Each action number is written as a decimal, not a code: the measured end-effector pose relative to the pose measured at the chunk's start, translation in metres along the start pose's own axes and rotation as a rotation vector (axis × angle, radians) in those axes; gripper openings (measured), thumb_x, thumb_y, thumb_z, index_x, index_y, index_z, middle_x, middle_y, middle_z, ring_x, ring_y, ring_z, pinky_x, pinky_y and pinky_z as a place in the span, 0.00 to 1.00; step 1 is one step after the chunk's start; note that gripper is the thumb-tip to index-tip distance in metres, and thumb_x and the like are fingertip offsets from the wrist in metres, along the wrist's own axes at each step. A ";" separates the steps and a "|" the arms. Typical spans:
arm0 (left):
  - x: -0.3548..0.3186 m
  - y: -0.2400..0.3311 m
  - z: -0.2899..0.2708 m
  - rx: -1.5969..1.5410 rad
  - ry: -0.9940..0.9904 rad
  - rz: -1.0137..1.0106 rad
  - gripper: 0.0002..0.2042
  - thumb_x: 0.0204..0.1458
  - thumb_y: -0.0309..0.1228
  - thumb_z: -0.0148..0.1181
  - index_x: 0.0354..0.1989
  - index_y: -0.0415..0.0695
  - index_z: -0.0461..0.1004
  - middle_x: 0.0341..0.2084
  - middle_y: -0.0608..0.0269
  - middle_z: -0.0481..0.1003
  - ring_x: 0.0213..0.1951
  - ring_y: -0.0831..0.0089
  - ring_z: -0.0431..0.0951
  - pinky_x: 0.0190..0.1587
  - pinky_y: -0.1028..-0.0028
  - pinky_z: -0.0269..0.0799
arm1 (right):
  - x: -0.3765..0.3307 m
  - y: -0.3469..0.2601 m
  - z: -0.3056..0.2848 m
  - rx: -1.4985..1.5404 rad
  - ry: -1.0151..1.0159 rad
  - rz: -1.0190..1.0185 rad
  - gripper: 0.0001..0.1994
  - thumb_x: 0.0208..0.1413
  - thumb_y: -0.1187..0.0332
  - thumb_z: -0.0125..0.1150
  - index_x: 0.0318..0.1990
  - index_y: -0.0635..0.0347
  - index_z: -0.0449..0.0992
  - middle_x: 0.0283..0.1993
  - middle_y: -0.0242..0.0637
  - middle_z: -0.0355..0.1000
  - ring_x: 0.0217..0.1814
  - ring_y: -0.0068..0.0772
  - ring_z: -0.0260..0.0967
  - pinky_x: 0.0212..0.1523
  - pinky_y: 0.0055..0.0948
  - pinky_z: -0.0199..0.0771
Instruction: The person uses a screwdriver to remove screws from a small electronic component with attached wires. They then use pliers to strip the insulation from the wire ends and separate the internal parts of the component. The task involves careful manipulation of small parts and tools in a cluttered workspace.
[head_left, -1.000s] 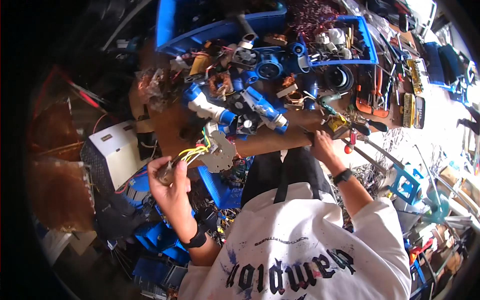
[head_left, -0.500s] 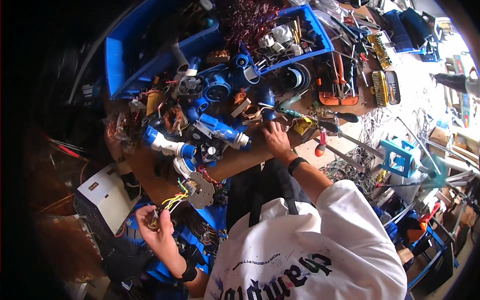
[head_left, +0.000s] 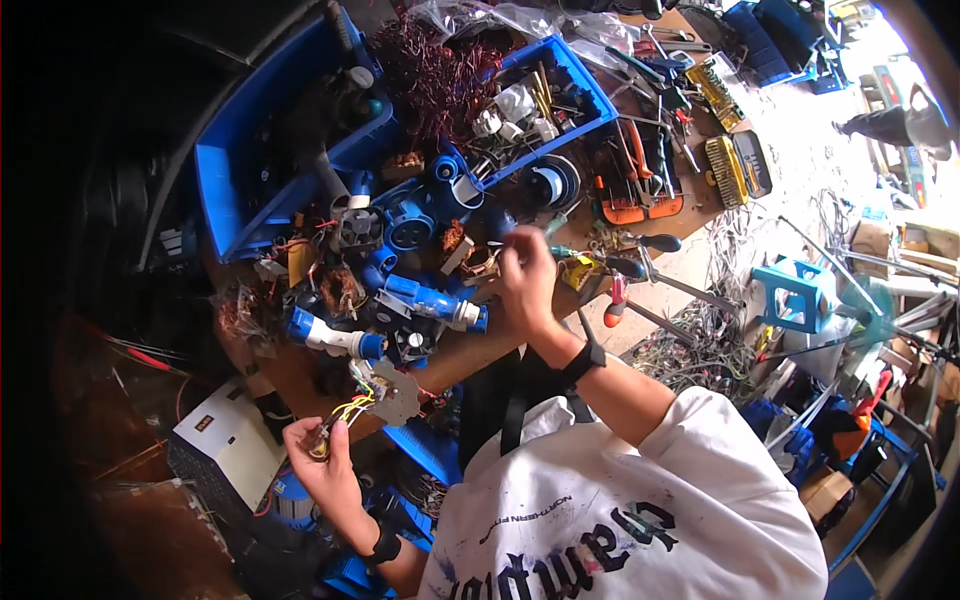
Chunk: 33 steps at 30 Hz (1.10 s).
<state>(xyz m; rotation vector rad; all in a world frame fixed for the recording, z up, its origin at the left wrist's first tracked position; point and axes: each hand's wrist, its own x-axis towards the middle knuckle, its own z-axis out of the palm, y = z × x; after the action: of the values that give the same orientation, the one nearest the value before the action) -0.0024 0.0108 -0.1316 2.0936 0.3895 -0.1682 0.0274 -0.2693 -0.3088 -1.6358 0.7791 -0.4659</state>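
Observation:
My left hand [head_left: 325,468], left of my body and below the bench edge, pinches a small part with yellow, green and white wires [head_left: 350,406]. Those wires run up to a flat grey metal plate [head_left: 396,394] with a notched rim, which hangs off beside the bench. Above the front of the bench is my right hand [head_left: 527,285], its fingers curled together. What they hold, if anything, is hidden. Close beyond it lie a dark blue cylindrical part [head_left: 500,224] and a screwdriver [head_left: 560,219]. A blue and white plug-like fitting [head_left: 425,300] lies to the left of this hand.
Blue bins [head_left: 226,205] with metal parts and copper wire stand at the back. Pliers [head_left: 637,150], a bit set [head_left: 730,172] and more screwdrivers [head_left: 616,303] lie to the right. Tangled cables [head_left: 690,355] and a blue stool [head_left: 795,297] are on the floor.
My right hand has lifted off the bench edge and moved slightly left, its fingers now curled. My left hand still grips the wired part. The whole view has shifted a little.

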 end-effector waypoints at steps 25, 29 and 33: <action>-0.020 0.018 0.008 -0.061 0.130 -0.094 0.05 0.60 0.28 0.53 0.38 0.41 0.66 0.22 0.71 0.65 0.18 0.87 0.60 0.22 0.85 0.57 | 0.288 0.109 -0.171 -1.732 -0.815 -1.030 0.20 0.41 0.61 0.68 0.46 0.48 0.76 0.59 0.39 0.61 0.66 0.43 0.54 0.57 0.40 0.62; -0.019 0.030 0.015 -0.078 0.113 -0.083 0.05 0.59 0.27 0.53 0.39 0.41 0.66 0.22 0.71 0.65 0.19 0.87 0.59 0.23 0.85 0.58 | 0.298 0.112 -0.178 -1.934 -0.867 -1.236 0.18 0.50 0.52 0.57 0.47 0.42 0.75 0.66 0.33 0.57 0.70 0.42 0.48 0.68 0.47 0.44; -0.029 0.028 0.013 -0.085 0.141 -0.107 0.05 0.59 0.28 0.55 0.38 0.41 0.67 0.24 0.71 0.66 0.19 0.87 0.60 0.21 0.85 0.58 | 0.321 0.126 -0.185 -1.795 -0.883 -1.395 0.14 0.49 0.61 0.55 0.44 0.47 0.75 0.60 0.38 0.64 0.68 0.39 0.53 0.72 0.50 0.39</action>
<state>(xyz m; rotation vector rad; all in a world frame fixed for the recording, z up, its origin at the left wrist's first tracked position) -0.0194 -0.0204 -0.1080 2.0081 0.5844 -0.0655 0.0957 -0.6358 -0.4288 -3.4661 -1.2549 0.3202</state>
